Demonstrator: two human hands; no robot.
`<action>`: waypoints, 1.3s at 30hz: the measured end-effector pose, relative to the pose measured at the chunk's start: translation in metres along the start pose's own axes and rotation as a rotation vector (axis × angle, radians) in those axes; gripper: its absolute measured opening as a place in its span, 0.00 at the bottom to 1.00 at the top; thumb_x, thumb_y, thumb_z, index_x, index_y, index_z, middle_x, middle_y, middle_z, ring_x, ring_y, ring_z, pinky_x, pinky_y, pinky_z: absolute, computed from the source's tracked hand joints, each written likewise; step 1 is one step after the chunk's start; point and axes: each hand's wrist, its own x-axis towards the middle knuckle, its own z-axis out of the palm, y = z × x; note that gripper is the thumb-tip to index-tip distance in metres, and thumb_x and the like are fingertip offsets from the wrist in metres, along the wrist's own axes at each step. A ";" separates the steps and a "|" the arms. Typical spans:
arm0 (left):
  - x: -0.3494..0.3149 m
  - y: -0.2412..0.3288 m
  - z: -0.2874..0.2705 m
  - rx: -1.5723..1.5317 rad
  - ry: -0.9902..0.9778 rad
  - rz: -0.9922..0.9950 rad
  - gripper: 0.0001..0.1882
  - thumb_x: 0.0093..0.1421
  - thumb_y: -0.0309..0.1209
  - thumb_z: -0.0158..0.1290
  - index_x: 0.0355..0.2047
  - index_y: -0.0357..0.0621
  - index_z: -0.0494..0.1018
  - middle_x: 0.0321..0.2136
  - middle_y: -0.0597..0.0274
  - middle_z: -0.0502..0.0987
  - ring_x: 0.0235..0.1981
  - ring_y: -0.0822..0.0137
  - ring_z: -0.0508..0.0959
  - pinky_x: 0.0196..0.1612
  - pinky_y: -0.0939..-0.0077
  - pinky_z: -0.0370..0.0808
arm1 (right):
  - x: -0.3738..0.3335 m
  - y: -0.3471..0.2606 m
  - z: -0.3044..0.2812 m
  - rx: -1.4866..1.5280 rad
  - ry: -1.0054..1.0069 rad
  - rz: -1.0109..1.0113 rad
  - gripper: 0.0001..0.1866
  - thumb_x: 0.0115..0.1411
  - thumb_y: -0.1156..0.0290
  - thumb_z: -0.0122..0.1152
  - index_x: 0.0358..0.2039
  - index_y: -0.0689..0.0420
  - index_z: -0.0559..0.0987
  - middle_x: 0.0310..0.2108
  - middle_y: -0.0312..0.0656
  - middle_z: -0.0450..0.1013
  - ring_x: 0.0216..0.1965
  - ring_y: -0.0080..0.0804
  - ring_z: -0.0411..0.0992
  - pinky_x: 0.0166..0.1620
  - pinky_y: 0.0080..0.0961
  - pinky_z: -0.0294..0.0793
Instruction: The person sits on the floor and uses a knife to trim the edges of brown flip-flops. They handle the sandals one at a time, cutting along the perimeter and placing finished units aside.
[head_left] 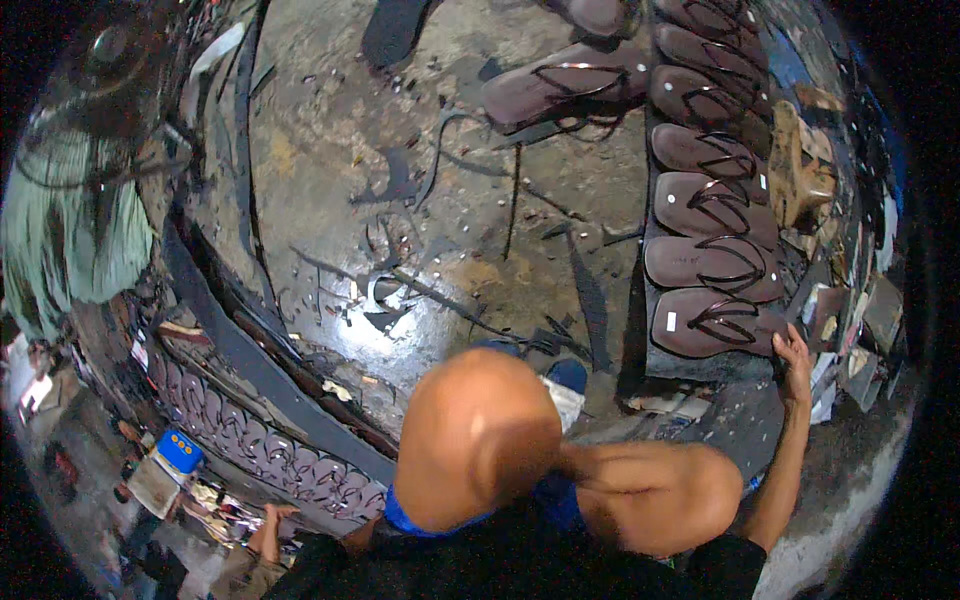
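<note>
A row of brown flip-flops with dark thong straps lies along a dark board (685, 365) at the right. My right hand (793, 365) reaches to the nearest flip-flop (685, 320). Its fingers are closed at the outer end of that sole, with the thumb side against the edge. Beyond it lie more flip-flops, such as the second one (690, 262), all side by side with straps facing right. Only a bit of my left forearm (360, 537) shows beside my bent left knee; the left hand itself is hidden.
Loose brown flip-flops (560, 85) and dark rubber scraps (590, 295) lie on the stained floor. Another row of sandals (260, 445) runs along the left, near a blue box (178, 452) and another person's limb (270, 525). Debris (830, 310) piles up at the far right.
</note>
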 end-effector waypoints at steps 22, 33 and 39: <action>-0.064 0.088 -0.197 0.189 -0.231 -0.176 0.10 0.56 0.28 0.47 0.37 0.40 0.75 0.29 0.57 0.78 0.30 0.60 0.79 0.36 0.69 0.75 | 0.100 0.053 0.040 0.036 -0.178 0.209 0.45 0.50 0.64 0.70 0.62 0.73 0.57 0.57 0.50 0.64 0.58 0.36 0.63 0.63 0.30 0.55; 0.016 -0.047 -0.191 0.476 -0.146 0.102 0.09 0.54 0.27 0.47 0.33 0.39 0.75 0.28 0.54 0.79 0.31 0.58 0.79 0.38 0.67 0.75 | 0.068 0.030 0.081 -0.338 0.185 -0.113 0.48 0.45 0.40 0.69 0.52 0.72 0.71 0.51 0.58 0.71 0.54 0.43 0.69 0.58 0.34 0.65; 0.054 -0.037 -0.322 0.740 0.154 0.359 0.09 0.53 0.26 0.47 0.30 0.39 0.76 0.27 0.53 0.79 0.32 0.58 0.79 0.38 0.67 0.75 | 0.019 -0.027 0.073 -0.213 0.274 -0.243 0.30 0.44 0.49 0.74 0.37 0.65 0.80 0.36 0.47 0.79 0.37 0.34 0.76 0.44 0.31 0.73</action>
